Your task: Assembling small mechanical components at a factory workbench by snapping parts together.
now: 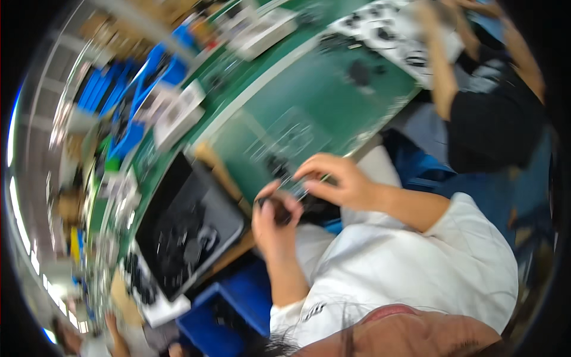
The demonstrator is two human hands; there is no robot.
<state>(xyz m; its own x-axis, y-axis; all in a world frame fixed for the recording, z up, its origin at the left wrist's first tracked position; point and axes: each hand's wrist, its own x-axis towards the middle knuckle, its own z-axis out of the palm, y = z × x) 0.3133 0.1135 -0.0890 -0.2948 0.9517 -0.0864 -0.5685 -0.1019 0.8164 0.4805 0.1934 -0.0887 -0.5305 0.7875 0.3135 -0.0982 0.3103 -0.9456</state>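
My left hand point(275, 223) is closed around a small dark rounded part point(282, 212) with a smooth, shiny look. Close beside it, my right hand point(345, 183) has its thumb and forefinger drawn together near the left fingertips. Blur hides what those right fingers hold, if anything. Both hands are above the near edge of the green work table point(232, 137). A small cluster of black parts point(277, 165) lies on the table just beyond my hands, next to a clear plastic tray point(295, 132).
A black bin point(229, 208) of loose dark parts stands left of my hands, with a blue crate point(205, 315) below it. White boxes point(178, 116) and blue bins point(172, 68) line the far side. A co-worker in a black shirt point(493, 116) reaches over a white parts sheet point(380, 38).
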